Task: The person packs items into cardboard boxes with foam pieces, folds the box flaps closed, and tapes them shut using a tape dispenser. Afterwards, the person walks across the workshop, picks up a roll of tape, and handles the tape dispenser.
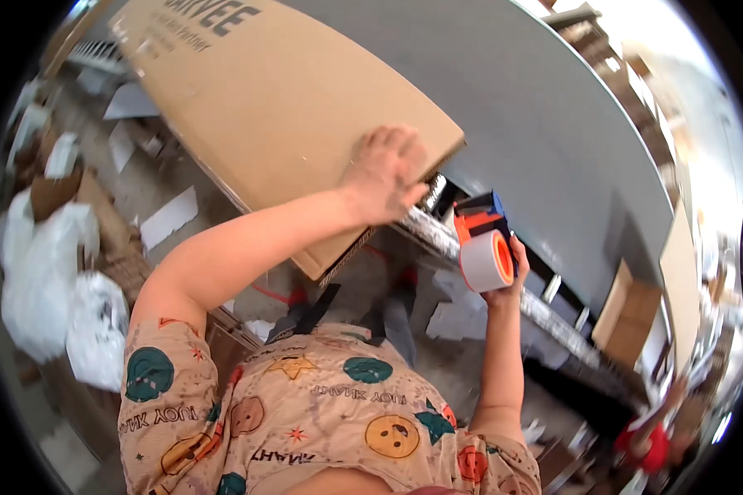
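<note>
A large flat cardboard box (264, 107) lies across the grey table (504, 91), its near corner jutting past the table's edge. My left hand (385, 172) rests over the box near its right end, fingers spread, slightly blurred. To the right of the box, my right hand (513, 276) grips a tape dispenser (480, 216) with an orange and dark blue body. A wide roll of pale tape (483, 262) is mounted on it. The dispenser is held up beside the table edge, apart from the box. Part of the right hand is hidden behind the roll.
White plastic bags (45, 268) and cardboard scraps are heaped at the left. Paper sheets (171, 216) litter the floor. An open small carton (629, 318) stands at the table's right end. Stacked boxes line the far right. A person in red (648, 445) is at lower right.
</note>
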Motion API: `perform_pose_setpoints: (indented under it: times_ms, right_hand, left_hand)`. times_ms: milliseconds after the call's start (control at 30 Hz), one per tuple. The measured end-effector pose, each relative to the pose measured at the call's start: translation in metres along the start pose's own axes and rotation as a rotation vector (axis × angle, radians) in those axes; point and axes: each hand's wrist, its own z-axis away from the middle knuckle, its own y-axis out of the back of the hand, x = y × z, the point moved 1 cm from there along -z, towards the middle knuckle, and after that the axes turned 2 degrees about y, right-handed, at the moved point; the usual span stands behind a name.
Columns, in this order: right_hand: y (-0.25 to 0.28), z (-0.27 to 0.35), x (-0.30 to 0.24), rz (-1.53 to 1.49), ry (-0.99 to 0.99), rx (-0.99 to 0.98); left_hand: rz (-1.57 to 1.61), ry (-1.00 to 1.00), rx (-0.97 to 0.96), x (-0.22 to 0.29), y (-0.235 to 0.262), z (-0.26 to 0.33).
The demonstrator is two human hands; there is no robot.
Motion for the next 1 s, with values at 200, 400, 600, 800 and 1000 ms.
perform_pose_setpoints:
  times_ms: [200, 400, 600, 800, 1000]
  right_hand:
    - [-0.028, 0.062, 0.013, -0.145, 0.096, -0.039]
    - [-0.03, 0.036, -0.025, -0.086, 0.056, 0.007]
    - [-0.015, -0.074, -0.085, -0.006, -0.274, -0.007]
    - [-0.079, -0.213, -0.131, 0.128, -0.314, -0.015]
    - [-0.15, -0.33, -0.087, 0.241, -0.322, -0.29]
  left_hand:
    - [0.314, -0.203, -0.008, 0.051, 0.022, -0.001]
    - [0.284, -0.19, 0.005, 0.05, 0.005, -0.039]
    - [-0.056, -0.078, -0.128, 0.025, -0.021, -0.073]
    - [-0.134, 0.175, 0.03, 0.018, -0.018, -0.066]
    - [-0.124, 0.238, 0.06, 0.01, -0.022, -0.067]
